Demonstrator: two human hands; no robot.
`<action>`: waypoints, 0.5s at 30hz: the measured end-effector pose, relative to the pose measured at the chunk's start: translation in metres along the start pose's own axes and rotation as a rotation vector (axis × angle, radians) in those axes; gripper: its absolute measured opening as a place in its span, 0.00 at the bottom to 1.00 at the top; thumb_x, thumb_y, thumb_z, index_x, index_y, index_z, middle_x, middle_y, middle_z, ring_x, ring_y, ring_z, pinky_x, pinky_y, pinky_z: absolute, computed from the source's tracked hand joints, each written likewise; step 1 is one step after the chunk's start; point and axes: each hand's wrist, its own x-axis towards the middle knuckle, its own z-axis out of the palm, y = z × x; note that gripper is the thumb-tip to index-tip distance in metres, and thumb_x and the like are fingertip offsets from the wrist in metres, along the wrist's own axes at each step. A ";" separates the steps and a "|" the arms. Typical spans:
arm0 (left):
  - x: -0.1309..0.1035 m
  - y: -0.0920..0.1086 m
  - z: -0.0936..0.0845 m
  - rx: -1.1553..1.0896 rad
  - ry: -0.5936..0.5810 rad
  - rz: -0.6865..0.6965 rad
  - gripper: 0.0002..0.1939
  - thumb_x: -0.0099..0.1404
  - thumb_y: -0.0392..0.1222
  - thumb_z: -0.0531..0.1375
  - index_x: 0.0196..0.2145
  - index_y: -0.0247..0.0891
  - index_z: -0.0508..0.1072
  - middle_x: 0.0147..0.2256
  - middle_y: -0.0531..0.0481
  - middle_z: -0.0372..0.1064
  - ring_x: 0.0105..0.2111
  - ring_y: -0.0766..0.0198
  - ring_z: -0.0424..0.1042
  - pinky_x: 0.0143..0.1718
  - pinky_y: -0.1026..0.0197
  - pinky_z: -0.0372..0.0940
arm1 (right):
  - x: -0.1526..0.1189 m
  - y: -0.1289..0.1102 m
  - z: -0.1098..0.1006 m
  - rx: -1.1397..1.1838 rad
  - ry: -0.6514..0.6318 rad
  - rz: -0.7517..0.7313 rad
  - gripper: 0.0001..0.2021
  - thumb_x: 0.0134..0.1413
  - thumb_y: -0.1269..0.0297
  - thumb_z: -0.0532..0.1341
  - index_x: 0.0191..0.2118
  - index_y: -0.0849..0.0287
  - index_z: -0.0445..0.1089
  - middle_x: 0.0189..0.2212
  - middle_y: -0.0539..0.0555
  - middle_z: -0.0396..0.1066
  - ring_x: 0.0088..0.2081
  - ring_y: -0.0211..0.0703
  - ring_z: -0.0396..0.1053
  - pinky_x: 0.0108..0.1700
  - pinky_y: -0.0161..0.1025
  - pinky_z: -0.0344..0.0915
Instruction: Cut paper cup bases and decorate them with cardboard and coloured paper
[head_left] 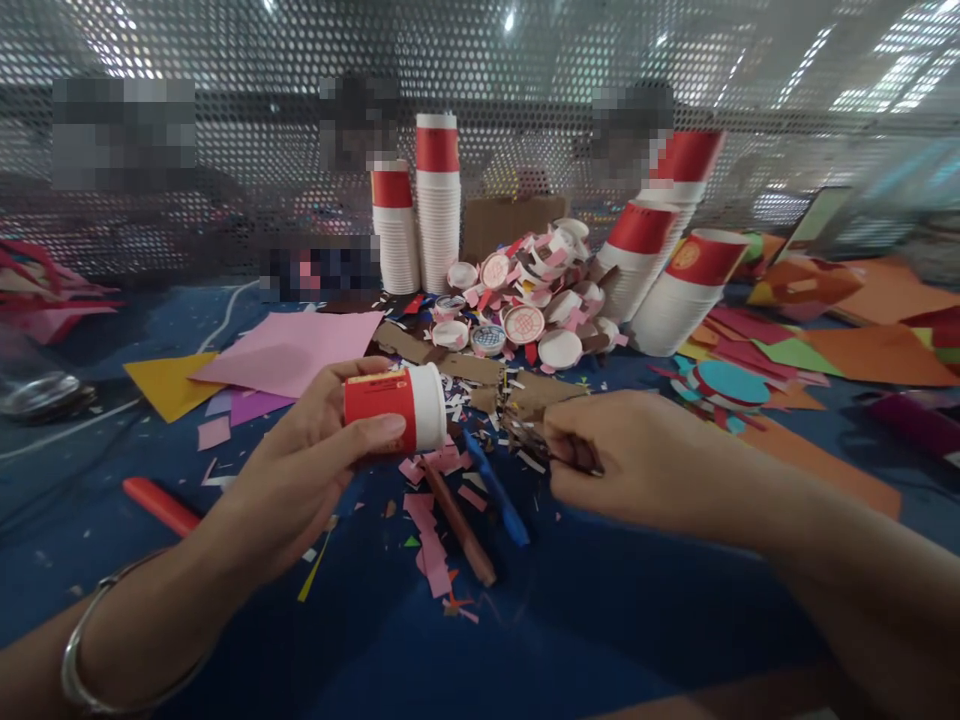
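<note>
My left hand (300, 450) is wrapped round a red and white paper cup (382, 410), tipped on its side with its white end facing right. My right hand (607, 455) is closed on a dark-handled tool that looks like scissors (581, 455); its front part is blurred against the scraps. Between and below the hands lie a brown marker-like stick (459, 525) and a blue pen (499, 490). Pink paper strips (427, 540) and small cuttings are scattered beside them on the blue table (525, 640).
Behind the hands rises a heap of cut paper discs (525, 322). Tall stacks of paper cups (437, 220) stand at the back, with leaning stacks (679, 300) to the right. Coloured paper sheets (300, 345) lie on both sides. A red stick (159, 505) is at left. Perforated metal (495, 70) closes the back.
</note>
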 end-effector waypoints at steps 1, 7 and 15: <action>0.000 0.000 0.000 -0.005 0.001 0.002 0.27 0.57 0.41 0.73 0.53 0.39 0.72 0.48 0.45 0.78 0.45 0.56 0.77 0.40 0.62 0.74 | 0.000 0.001 0.000 0.036 0.029 0.000 0.06 0.49 0.67 0.60 0.24 0.55 0.62 0.22 0.48 0.67 0.23 0.38 0.60 0.25 0.39 0.49; 0.000 -0.005 -0.001 0.021 -0.068 -0.002 0.22 0.57 0.42 0.72 0.49 0.43 0.75 0.50 0.48 0.78 0.52 0.51 0.76 0.51 0.57 0.74 | 0.003 0.003 0.003 0.311 0.149 -0.039 0.06 0.52 0.66 0.60 0.27 0.56 0.64 0.23 0.46 0.65 0.24 0.36 0.60 0.27 0.36 0.55; -0.004 -0.011 0.002 0.185 -0.094 0.076 0.25 0.53 0.45 0.76 0.46 0.45 0.73 0.39 0.49 0.80 0.40 0.53 0.80 0.36 0.60 0.77 | 0.007 0.001 0.017 0.692 0.152 -0.080 0.05 0.57 0.68 0.60 0.33 0.56 0.62 0.24 0.45 0.62 0.24 0.34 0.59 0.25 0.35 0.53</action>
